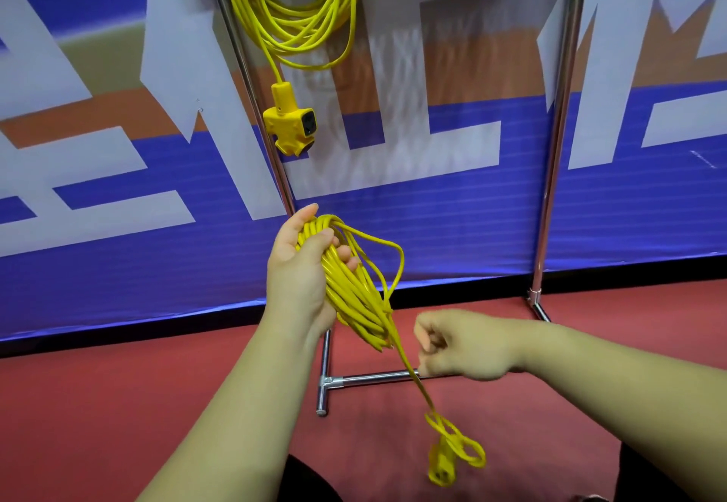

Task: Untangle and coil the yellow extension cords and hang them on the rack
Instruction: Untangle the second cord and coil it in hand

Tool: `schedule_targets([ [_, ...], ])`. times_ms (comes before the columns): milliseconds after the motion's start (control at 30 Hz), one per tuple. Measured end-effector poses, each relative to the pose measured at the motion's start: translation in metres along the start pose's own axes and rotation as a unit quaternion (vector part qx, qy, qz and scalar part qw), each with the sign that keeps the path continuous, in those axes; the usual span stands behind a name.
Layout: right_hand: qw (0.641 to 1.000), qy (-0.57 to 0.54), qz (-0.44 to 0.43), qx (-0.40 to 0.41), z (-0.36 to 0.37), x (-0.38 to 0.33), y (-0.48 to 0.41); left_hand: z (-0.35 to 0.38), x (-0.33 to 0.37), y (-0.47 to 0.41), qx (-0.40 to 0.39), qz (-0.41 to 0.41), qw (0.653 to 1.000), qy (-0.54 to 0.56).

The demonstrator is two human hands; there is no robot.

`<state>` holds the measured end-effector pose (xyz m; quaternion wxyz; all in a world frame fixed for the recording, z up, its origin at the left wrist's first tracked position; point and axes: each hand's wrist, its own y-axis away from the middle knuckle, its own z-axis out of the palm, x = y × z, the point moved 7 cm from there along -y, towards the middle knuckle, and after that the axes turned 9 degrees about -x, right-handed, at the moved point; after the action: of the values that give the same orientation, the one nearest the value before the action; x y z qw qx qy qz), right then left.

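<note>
My left hand (301, 269) grips a bundle of yellow cord coils (354, 293) in front of the rack. A loose strand runs from the bundle down past my right hand (460, 346), whose fingers are curled close to the strand; whether they pinch it is unclear. The strand ends in a small tangle with a yellow socket end (446, 458) hanging just above the floor. A second yellow cord (295, 17) hangs coiled on the rack at the top, its yellow socket block (291, 121) dangling below it.
The metal rack has a left upright (251, 92), a right upright (558, 127) and a foot bar (373, 378) on the red floor. A blue, white and orange banner (452, 206) stands right behind it. My dark trouser legs show at the bottom edge.
</note>
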<state>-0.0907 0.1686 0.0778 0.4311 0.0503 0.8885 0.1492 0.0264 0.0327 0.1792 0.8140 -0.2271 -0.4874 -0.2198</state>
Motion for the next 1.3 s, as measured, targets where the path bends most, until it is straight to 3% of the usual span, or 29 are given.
schedule_targets([
  [167, 0.996, 0.028, 0.087, -0.009, 0.011, 0.036, -0.016, -0.017, -0.005, -0.008, -0.018, -0.019, 0.999, -0.018],
  [500, 0.977, 0.110, 0.179, -0.043, 0.057, 0.101, -0.048, -0.069, -0.074, -0.029, -0.029, -0.110, 0.964, -0.240],
  [833, 0.986, 0.060, 0.142, -0.063, 0.157, 0.157, -0.161, -0.184, -0.140, -0.029, -0.130, -0.187, 0.918, -0.324],
  [933, 0.986, 0.038, 0.146, -0.071, 0.187, 0.169, -0.202, -0.237, -0.173, -0.016, -0.096, -0.194, 0.922, -0.320],
  [1167, 0.979, 0.079, 0.185, -0.014, 0.233, 0.213, -0.282, -0.332, -0.243, 0.021, 0.086, -0.225, 0.950, -0.199],
  [1300, 0.962, 0.172, 0.187, -0.102, 0.253, 0.241, -0.309, -0.364, -0.260, 0.039, 0.169, -0.243, 0.943, -0.152],
])
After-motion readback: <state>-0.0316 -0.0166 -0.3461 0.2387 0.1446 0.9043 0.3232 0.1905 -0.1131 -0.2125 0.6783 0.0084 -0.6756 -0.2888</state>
